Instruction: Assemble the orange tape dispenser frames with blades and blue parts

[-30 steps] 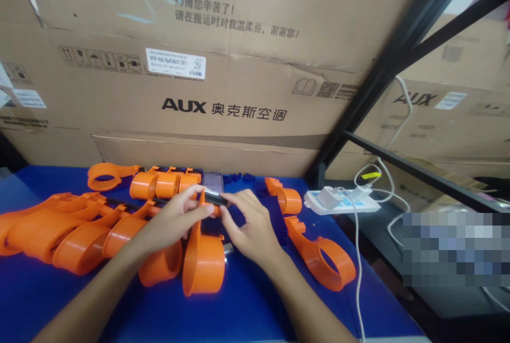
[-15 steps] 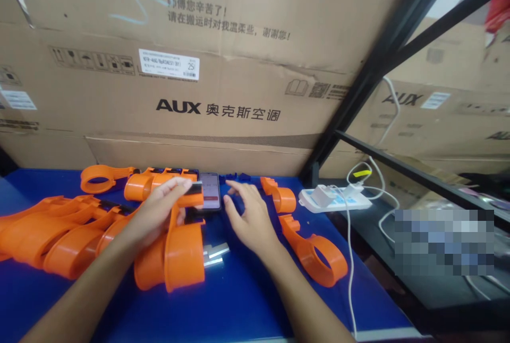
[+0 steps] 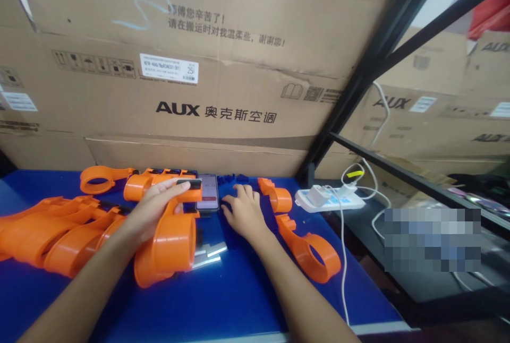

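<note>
My left hand (image 3: 157, 202) is closed around an orange plastic tape dispenser (image 3: 175, 239), with its ring downward and a black strip (image 3: 188, 184) along its top end. Part of the ring overlaps another orange ring below it. My right hand (image 3: 244, 210) is low over the blue table, fingers apart and slightly bent, close to small dark-blue pieces (image 3: 233, 178). Nothing shows in its fingers, though their undersides are hidden. Between the hands lies a phone (image 3: 208, 191) with its screen lit. Flat metal strips (image 3: 209, 256) lie beside the held dispenser.
Several orange dispensers (image 3: 51, 231) are piled at left, more (image 3: 139, 186) along the back. Two others lie at right, one being a large ring piece (image 3: 319, 258). A white power strip (image 3: 330, 199) with cables sits past them. Cardboard boxes (image 3: 219, 67) wall off the back, beside a black frame (image 3: 358, 83).
My right hand has lowered toward the table near the small blue pieces. The dispenser in my left hand has turned slightly and shifted a little left. The view has moved slightly.
</note>
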`<state>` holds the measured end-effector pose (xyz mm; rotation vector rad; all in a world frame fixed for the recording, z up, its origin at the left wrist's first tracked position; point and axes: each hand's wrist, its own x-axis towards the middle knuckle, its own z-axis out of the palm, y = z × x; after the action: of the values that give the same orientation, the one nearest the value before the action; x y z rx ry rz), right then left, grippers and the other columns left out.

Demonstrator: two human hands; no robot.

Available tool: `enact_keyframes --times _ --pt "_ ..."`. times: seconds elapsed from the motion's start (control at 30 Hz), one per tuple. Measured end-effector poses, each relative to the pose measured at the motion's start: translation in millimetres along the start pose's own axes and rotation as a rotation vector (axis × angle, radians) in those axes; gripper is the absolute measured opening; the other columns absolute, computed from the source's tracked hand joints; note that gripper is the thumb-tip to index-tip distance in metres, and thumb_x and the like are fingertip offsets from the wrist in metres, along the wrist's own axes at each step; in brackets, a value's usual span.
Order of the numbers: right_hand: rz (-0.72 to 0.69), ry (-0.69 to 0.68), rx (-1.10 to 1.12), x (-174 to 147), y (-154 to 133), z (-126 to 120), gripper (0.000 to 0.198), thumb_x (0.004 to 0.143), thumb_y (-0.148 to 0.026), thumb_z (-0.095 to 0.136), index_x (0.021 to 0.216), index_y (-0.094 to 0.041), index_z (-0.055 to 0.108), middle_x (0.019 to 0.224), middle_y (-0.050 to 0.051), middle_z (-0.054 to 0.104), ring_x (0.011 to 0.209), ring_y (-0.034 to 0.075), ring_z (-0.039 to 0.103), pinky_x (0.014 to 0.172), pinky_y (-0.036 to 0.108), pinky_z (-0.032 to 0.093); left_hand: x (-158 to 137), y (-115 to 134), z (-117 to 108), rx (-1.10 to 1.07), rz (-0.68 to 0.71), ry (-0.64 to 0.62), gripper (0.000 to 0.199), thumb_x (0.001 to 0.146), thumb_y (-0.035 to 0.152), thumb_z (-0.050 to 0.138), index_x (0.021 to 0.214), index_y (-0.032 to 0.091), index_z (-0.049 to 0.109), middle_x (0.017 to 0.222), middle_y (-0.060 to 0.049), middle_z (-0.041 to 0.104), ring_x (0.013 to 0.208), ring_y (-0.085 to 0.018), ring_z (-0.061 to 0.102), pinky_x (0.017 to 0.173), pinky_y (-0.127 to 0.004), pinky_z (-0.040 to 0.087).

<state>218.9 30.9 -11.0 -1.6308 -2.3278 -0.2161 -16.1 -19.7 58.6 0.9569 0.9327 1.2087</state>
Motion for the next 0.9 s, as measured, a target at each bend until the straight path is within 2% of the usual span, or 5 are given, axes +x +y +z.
enact_keyframes --times 0.23,0.4,0.6,0.77,0.9 --pt "0.033 -0.004 -0.002 5.9 -0.3 7.0 0.027 0.099 -0.038 0.059 0.115 -0.026 0.078 0.129 0.016 0.06 0.121 0.036 0.046 0.094 0.049 0.035 3.5 -2.5 1.3 0.075 0.006 0.018 0.037 0.081 0.041 0.083 0.109 0.017 0.073 0.079 -0.001 0.068 0.053 -0.008 0.053 0.051 -0.02 0.045" --pt "0.051 0.0 0.011 7.4 -1.7 12.5 0.024 0.095 -0.036 0.062 0.109 -0.022 0.076 0.125 0.018 0.06 0.119 0.036 0.045 0.093 0.048 0.035 5.2 -6.4 1.1 0.12 0.075 0.019 0.036 0.083 0.04 0.081 0.11 0.018 0.074 0.085 -0.003 0.069 0.055 -0.008 0.053 0.053 -0.021 0.046" --pt "0.076 0.109 0.146 8.8 -0.6 12.1 0.021 0.092 -0.036 0.064 0.103 -0.02 0.072 0.123 0.015 0.063 0.118 0.033 0.049 0.097 0.047 0.037 11.8 -10.4 -6.0 0.179 0.083 -0.013 0.04 0.083 0.044 0.081 0.114 0.021 0.071 0.092 -0.003 0.07 0.054 -0.009 0.055 0.052 -0.024 0.047" --pt "0.123 0.269 0.482 9.9 0.2 -0.6 0.014 0.089 -0.033 0.064 0.096 -0.021 0.068 0.106 0.009 0.072 0.108 0.029 0.06 0.097 0.045 0.044 10.3 -9.0 -6.2 0.167 0.074 -0.026 0.042 0.083 0.044 0.082 0.115 0.021 0.071 0.089 -0.004 0.071 0.053 -0.01 0.055 0.052 -0.024 0.046" --pt "0.128 0.38 0.939 8.8 -3.7 -11.3 0.018 0.088 -0.039 0.066 0.094 -0.022 0.064 0.092 0.004 0.07 0.084 0.021 0.066 0.082 0.036 0.054 3.2 -5.5 1.0 0.145 0.103 -0.003 0.035 0.084 0.04 0.081 0.111 0.021 0.072 0.083 -0.002 0.069 0.055 -0.01 0.055 0.054 -0.023 0.045"
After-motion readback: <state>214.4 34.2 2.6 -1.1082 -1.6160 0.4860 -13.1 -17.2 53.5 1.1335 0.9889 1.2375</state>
